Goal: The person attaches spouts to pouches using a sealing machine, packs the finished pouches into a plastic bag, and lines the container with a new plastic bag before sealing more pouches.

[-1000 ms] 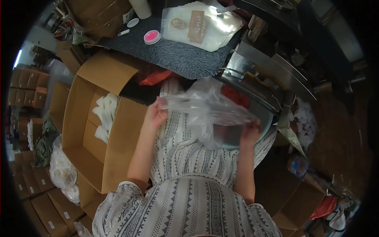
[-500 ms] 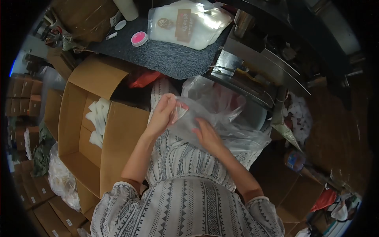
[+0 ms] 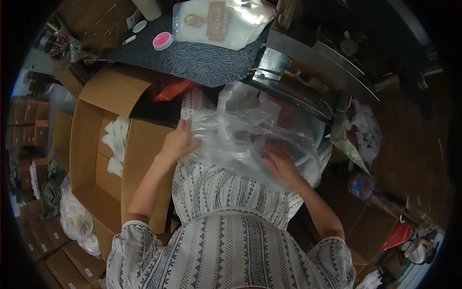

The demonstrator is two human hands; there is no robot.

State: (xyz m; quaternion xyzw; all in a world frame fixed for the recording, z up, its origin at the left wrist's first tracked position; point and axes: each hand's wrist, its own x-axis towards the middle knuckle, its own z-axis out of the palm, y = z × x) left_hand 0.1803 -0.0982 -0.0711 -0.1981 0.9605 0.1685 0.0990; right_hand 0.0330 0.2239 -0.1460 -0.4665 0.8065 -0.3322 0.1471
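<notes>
A clear plastic bag [image 3: 226, 139] lies crumpled across my lap. At its left edge is my left hand [image 3: 175, 142], thumb stretched out apart from the other fingers; whether any plastic is caught under the fingers is hard to see. My right hand [image 3: 284, 166] rests against the right part of the bag with its fingers spread. Behind the plastic, a pale blue round basin [image 3: 315, 139] shows in part, and something reddish shows through the film.
An open cardboard box [image 3: 96, 149] holding white pieces [image 3: 115, 144] stands at my left. Ahead, a dark textured mat [image 3: 207, 62] carries printed pouches [image 3: 216, 24] and a pink round tub [image 3: 162, 40]. A metal machine [image 3: 293, 77] stands front right.
My left hand has moved left and down, away from the raised plastic and the pink patch. The bag is now spread wider over my lap. My right hand has shifted right.
</notes>
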